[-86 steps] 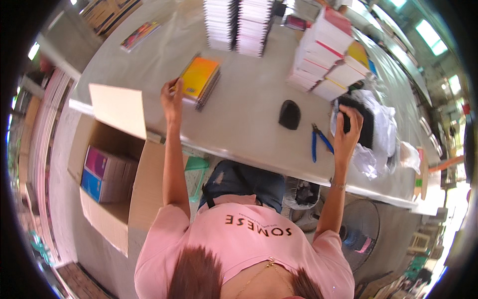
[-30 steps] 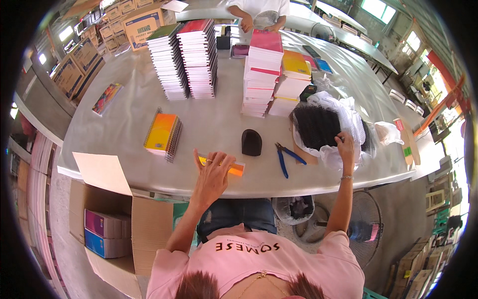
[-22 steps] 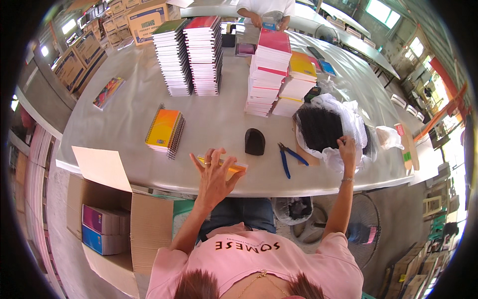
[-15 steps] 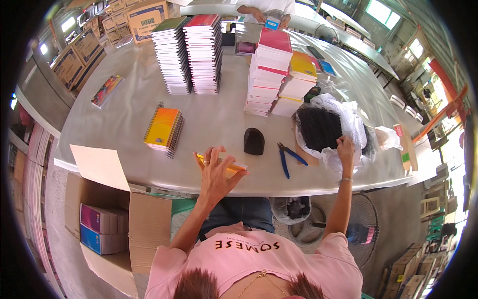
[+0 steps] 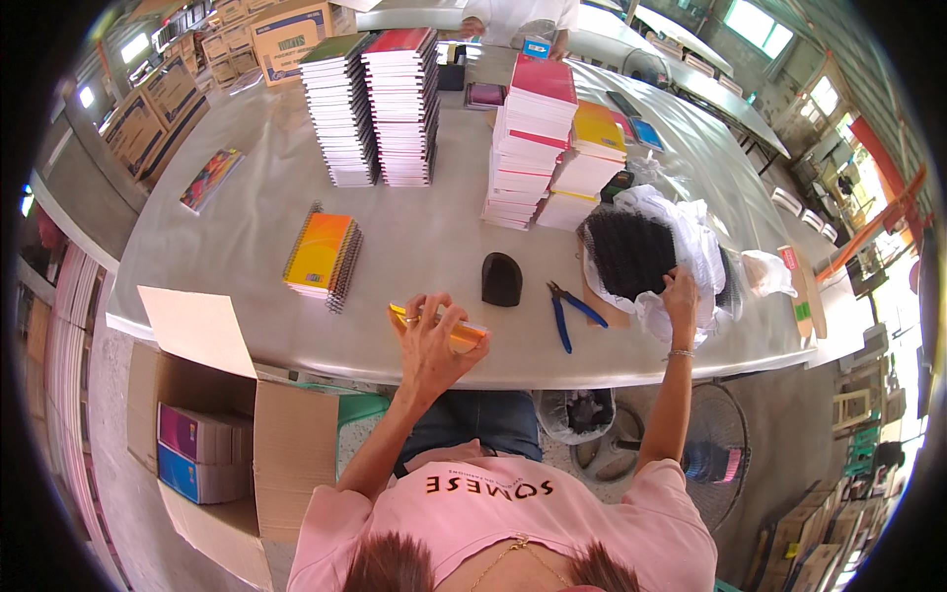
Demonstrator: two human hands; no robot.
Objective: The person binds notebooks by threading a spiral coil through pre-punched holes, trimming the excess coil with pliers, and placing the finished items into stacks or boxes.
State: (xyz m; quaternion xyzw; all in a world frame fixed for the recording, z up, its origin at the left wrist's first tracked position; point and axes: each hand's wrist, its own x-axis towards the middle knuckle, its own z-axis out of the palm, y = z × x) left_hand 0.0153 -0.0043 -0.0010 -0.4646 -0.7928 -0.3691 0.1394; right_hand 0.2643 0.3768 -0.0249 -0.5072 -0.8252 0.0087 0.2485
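My left hand (image 5: pixel 434 342) grips a small yellow-orange notebook (image 5: pixel 398 314) on edge at the table's front, thumb on one side and fingers over the top. Over to the right, my right hand (image 5: pixel 680 295) has its fingertips pinched together at the edge of a heap of black binding coils (image 5: pixel 631 255). A white plastic bag (image 5: pixel 702 237) wraps around these coils. What the pinch holds, if anything, is too small to see. Between my hands lie blue-handled cutting pliers (image 5: pixel 563 321) and a dark rounded object (image 5: pixel 502 280).
Spiral-bound yellow notebooks (image 5: pixel 323 259) lie at left. Tall notebook stacks (image 5: pixel 402 118) and unbound stacks (image 5: pixel 528 148) stand farther back. An open carton (image 5: pixel 296 459) holding notebooks is beside me at lower left. Across the table stands another person (image 5: pixel 523 15). A fan (image 5: pixel 712 459) is below right.
My left fingers have closed in more around the notebook. My right hand has shifted slightly at the coils. Across the table, the other person's hands have moved apart.
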